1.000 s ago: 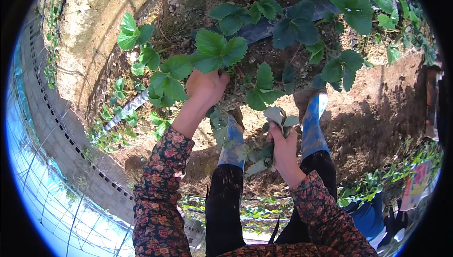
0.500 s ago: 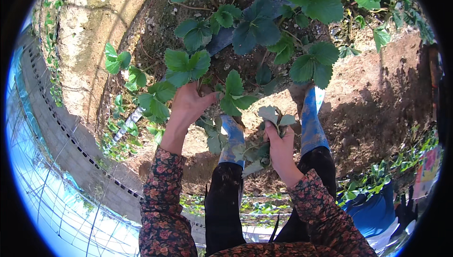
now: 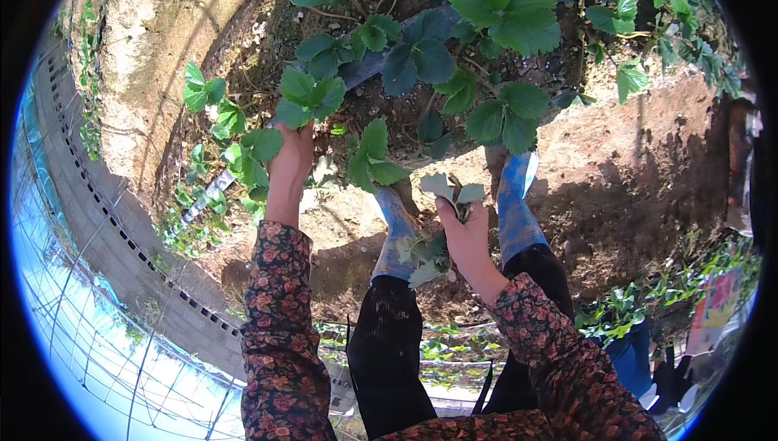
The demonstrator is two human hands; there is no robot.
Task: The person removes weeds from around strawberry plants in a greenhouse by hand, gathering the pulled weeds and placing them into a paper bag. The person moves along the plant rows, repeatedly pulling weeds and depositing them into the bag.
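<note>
- Your floral sleeves come up from the lower edge, over your black trousers.
- Your right hand is closed on a bunch of strawberry leaves, thumb pressed along its upper part. Pale leaves stick out above the thumb; darker ones hang out to the left of the palm and overlap your left boot in the view.
- That bunch should be light, limp and easily bruised, so the gathered stalks look the best place to grip. Your palm covers those stalks, and the number of leaves can't be counted.
- Your left hand reaches up into a strawberry plant, at the edge of its foliage. Leaves cover your fingertips, so I cannot tell whether they are apart or together, or on a stem.
- The rooted plant's blades look soft and likely to tear; low on a leaf stalk would be the firmer hold. Its crown is hidden.
- Beyond, a greyish strip is partly buried under leaves; its kind is unclear.
- At the lower right rim, a blue shape is cut off and distorted.
</note>
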